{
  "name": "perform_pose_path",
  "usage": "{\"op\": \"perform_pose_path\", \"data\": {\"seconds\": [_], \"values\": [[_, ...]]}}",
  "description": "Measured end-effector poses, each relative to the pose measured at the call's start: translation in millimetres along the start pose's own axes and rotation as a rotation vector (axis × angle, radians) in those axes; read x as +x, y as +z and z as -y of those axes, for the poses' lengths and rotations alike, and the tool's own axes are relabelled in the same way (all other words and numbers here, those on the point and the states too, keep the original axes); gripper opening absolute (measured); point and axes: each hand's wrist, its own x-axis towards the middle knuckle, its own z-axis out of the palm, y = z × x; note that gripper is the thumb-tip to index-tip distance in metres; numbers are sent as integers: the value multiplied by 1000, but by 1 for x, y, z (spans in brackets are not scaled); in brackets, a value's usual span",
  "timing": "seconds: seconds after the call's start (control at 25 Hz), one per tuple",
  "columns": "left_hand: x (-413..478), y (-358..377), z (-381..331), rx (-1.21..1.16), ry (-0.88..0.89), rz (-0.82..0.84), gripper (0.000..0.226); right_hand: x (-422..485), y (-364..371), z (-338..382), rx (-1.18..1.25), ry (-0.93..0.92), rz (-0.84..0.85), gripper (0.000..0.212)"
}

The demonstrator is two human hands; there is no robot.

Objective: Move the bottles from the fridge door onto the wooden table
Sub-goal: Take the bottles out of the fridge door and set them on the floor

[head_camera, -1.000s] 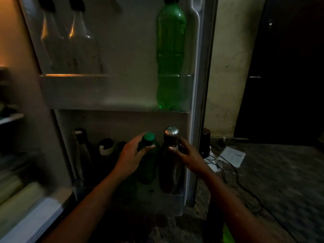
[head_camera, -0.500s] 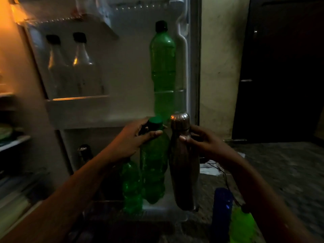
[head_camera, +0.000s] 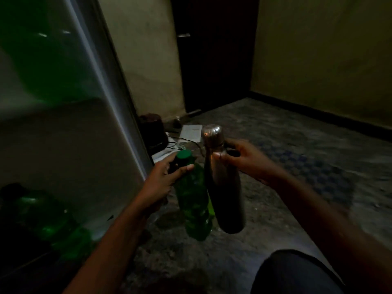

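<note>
Head camera, looking down in dim light: a green plastic bottle (head_camera: 194,200) and a steel bottle (head_camera: 224,187) hang upright side by side above the floor (head_camera: 307,170), clear of the open fridge door (head_camera: 74,145) to their left, so close together that it is hard to say whether they touch. The left hand (head_camera: 167,177) is wrapped round the green bottle's neck just under its cap, while the right hand (head_camera: 244,160) has thumb and fingers closed on the steel bottle's neck below its rounded lid. Blurred green shapes (head_camera: 42,215) low in the door look like more bottles waiting their turn. Beyond the hands lie a sheet of paper (head_camera: 191,132) and a thin cable on the floor, with a dark doorway (head_camera: 214,49) behind. The step in hand appears to be the carry, both bottles being out of the door. The wooden table is not in sight, so the next move likely calls for turning towards it, keeping both neck grips firm, and setting each bottle down on its base before returning for the rest.
</note>
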Motion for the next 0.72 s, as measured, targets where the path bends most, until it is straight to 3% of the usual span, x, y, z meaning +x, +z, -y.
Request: {"op": "perform_pose_path", "data": {"seconds": [0.24, 0.4, 0.72], "values": [[60, 77, 72, 136, -38, 77, 31, 4, -39, -105, -171, 163, -213, 31], [100, 120, 121, 250, -40, 107, 38, 7, -58, -177, -199, 286, -358, 44], [178, 173, 185, 382, -46, -9, 39, 46, -78, -266, -201, 368, -524, 45]]}}
